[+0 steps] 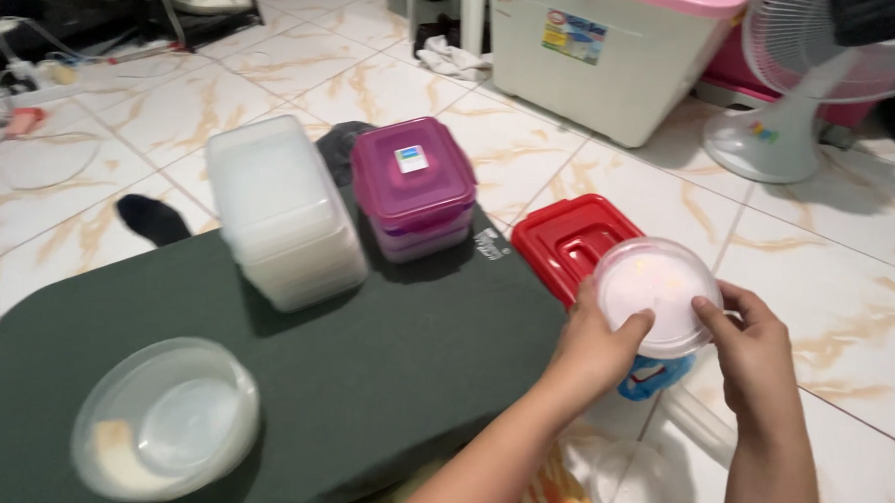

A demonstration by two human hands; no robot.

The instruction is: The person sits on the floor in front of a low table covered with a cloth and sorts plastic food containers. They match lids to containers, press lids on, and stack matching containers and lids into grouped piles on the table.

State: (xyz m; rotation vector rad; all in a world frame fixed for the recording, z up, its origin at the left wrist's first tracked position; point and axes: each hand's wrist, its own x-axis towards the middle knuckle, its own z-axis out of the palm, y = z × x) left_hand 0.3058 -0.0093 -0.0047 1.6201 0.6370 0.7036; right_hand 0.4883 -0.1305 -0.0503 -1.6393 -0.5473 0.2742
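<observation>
- Head view: a round clear lid (656,294) is clamped at its edges between the left hand (595,344) and right hand (752,346), at the right, above a red lid (567,236)
- A purple box (413,186) is seen farther left on the dark mat (364,358)

The floor (394,86) is laid with glossy cream tiles veined in tan, with thin dark joints, and it shines under even indoor light. A low desk (384,368) with a dark green top fills the lower left. At the top stands a large white storage bin (612,74) with a pink lid, and right of it a white standing fan (805,95) on a round base. A crumpled white cloth (452,58) lies near a white post. In the upper left, cables (27,78) trail across the tiles beside a dark metal rack (203,10)
</observation>
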